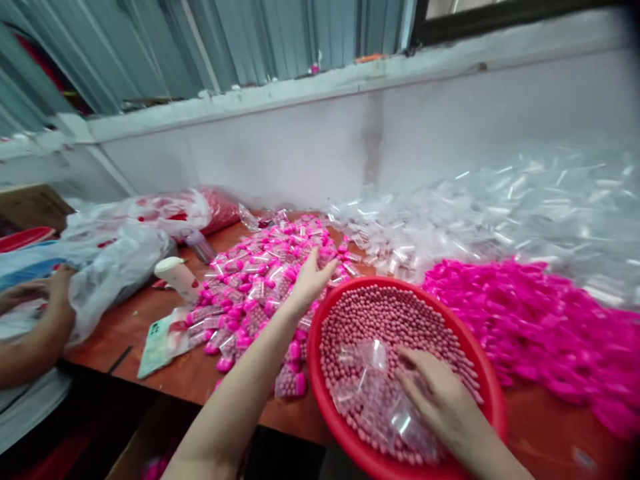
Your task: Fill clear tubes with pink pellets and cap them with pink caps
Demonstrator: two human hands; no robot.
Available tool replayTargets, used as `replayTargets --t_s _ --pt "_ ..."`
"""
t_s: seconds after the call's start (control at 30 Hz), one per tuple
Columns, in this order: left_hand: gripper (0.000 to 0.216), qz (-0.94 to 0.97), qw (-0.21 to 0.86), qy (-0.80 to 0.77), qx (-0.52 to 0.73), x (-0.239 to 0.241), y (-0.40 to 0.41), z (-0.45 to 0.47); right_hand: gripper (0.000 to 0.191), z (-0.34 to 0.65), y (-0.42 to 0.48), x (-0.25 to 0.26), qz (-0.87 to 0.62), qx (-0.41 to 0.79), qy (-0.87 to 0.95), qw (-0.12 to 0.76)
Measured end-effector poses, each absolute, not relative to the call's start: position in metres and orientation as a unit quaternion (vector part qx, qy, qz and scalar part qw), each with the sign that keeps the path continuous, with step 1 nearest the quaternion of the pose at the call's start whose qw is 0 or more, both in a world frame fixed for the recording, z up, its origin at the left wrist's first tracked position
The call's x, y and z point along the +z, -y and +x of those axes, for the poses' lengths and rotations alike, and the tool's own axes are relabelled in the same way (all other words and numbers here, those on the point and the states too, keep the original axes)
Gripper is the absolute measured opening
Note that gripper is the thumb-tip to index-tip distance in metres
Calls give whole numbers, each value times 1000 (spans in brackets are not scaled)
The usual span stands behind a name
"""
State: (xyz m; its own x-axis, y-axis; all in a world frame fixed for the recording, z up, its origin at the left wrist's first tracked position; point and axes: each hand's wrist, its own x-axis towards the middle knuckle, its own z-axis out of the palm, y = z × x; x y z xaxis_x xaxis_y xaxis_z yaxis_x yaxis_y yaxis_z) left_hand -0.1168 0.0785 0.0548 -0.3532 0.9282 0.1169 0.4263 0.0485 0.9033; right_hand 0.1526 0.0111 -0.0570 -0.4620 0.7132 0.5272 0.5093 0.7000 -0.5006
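Note:
My left hand [312,279] reaches over a heap of small clear bottles with bright pink caps [250,293]. Its thumb and fingers are apart, and nothing shows between them. On my right, a red basin [493,380] holds a mass of small pink beads [380,307]. Several clear plastic containers [360,390] lie on top of the beads. My right hand [440,393] is inside the basin beside these containers, with its fingers stretched out and parted. Whether its fingertips touch a container or only beads is hard to make out.
Bright pink plastic pieces [540,333] form a pile right of the basin, with clear containers [500,213] heaped behind against the wall. A white bottle [177,279] and a pale green packet [157,343] lie left on the red table [120,320]. Another person's hand [60,293] is beside plastic bags [125,260].

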Motion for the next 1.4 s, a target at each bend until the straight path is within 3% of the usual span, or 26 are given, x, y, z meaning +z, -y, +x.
replayTargets --t_s 0.1,0.2,0.27,0.33,0.43,0.57,0.73,0.87,1.03,1.13,1.23,1.4 --pt "72 476 201 -719 465 67 -94 -135 24 151 -13 -69 -343 122 869 334" --pt "44 608 160 -688 361 42 -71 -109 28 150 -11 -73 -344 83 890 288" --pt "24 746 143 -613 218 16 -45 -79 20 150 -11 -72 -329 77 907 252" --pt "23 834 113 -534 85 -6 -23 -53 20 151 -12 -69 -311 90 919 224" --pt "24 871 78 -485 10 -21 -9 -37 21 153 -15 -62 -310 119 918 216" --pt "15 838 145 -521 69 -18 -21 -50 18 157 -16 -47 -325 206 887 256" --pt "45 730 339 -520 286 -18 -30 -61 12 158 -18 -34 -419 324 789 312" --pt "39 652 439 -501 361 -14 -17 -50 36 155 -16 -31 -401 276 799 352" --pt "43 555 569 -453 404 -7 -1 -30 19 156 -15 -24 -412 392 741 357" --pt "47 536 520 -496 444 -10 4 -22 20 157 -15 -21 -434 421 708 364" --pt "44 523 444 -565 459 -16 9 -13 12 155 -15 -24 -480 356 716 362" --pt "37 564 425 -570 421 -16 13 -5 4 153 -17 -30 -484 322 741 335"
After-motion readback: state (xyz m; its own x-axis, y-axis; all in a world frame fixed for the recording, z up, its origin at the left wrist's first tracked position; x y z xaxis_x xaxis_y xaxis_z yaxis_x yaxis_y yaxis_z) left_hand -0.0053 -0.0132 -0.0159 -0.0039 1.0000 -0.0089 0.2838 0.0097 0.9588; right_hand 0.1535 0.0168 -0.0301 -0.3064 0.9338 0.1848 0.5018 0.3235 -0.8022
